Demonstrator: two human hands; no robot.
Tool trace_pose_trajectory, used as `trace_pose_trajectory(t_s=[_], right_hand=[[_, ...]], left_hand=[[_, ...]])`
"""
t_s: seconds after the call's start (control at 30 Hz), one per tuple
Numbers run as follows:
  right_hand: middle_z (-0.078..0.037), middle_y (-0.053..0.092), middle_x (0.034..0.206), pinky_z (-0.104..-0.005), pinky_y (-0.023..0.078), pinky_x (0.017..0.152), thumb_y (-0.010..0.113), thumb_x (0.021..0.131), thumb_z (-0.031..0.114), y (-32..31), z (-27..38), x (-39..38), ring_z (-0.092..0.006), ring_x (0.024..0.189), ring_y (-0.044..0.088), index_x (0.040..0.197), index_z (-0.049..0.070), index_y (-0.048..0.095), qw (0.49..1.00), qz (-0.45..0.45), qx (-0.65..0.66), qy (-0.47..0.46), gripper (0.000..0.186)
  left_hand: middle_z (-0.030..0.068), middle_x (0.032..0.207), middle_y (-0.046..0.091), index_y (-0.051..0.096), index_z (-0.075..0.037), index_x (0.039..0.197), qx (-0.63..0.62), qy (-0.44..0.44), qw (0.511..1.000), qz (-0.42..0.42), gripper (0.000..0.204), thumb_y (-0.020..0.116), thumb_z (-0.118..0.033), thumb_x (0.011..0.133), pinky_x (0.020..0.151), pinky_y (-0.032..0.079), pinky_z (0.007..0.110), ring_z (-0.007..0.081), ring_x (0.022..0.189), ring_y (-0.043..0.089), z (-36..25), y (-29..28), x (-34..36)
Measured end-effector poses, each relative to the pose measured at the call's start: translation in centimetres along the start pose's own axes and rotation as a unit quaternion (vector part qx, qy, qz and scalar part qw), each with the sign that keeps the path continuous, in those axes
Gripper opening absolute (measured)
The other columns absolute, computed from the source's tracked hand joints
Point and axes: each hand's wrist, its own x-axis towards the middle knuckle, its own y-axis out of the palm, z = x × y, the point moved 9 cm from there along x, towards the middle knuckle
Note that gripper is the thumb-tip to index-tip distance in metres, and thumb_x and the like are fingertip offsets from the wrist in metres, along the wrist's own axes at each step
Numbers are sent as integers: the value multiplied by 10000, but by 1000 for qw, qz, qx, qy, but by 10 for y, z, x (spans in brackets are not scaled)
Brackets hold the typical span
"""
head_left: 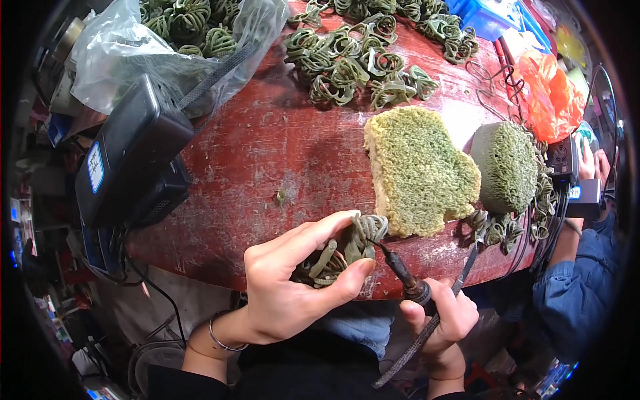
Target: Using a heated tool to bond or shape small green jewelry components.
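My left hand [283, 300] is closed round a bundle of dull green coiled pieces [363, 233], wax-like with ridged loops. The thumb and index finger hold it near the table's front edge. In my right hand [450, 317] is a soldering-iron-like pen [401, 270] with a dark, worn shaft; its thin tip touches or nearly touches the coils. The same hand also grips a slim grey tool [427, 330] with a pointed end and a textured, wrapped-looking handle. Beyond the hands lies a yellow-green sponge-like block [423, 170] with a rough top.
A round green block [507, 167] stands right of the sponge-like one. Similar coils [360, 60] lie at the back; more fill a clear plastic bag [117, 60]. Black boxes [133, 147] stand left. An orange bag [550, 97], cables and another person's arm [570, 240] are right.
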Motion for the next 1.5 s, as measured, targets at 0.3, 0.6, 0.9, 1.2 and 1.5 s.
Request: trace_pose_trajectory(t_s=[0.3,0.6,0.9,1.2,1.5], right_hand=[[-68,559,562,-291,442,416,725,756,403,0,0,0,-216,431,551,832,17,615,1000,4,-6,3,409],[-87,549,609,-307,417,474,648,833,360,-15,-36,-19,-248,484,539,832,-4,598,985,-86,21,147,368],[-77,577,602,-322,454,459,634,825,443,-12,-14,-15,-259,478,574,864,31,625,996,-48,28,64,413],[-89,567,605,-303,453,447,663,820,370,1,-8,-7,-246,471,576,871,-2,610,998,-9,46,33,379],[-79,557,602,-299,420,425,634,840,371,1,-12,-10,-234,453,551,853,-3,602,997,-35,68,28,375]], left_hand=[[116,875,676,604,76,1072,-39,-35,999,0,409,736,-49,706,687,515,239,113,766,643,7,1,-3],[131,872,681,605,70,1064,-102,-106,989,-7,401,751,-64,715,706,522,249,124,794,653,17,2,-6],[123,886,684,589,66,1092,-118,-119,986,10,397,725,-66,742,722,518,244,116,809,650,17,4,-6],[137,932,670,550,88,1134,-119,-86,989,21,385,637,-11,772,672,518,244,122,753,641,17,5,-6],[170,975,657,509,115,1161,-123,-67,989,42,367,527,7,811,596,529,251,129,656,638,12,6,-5]])
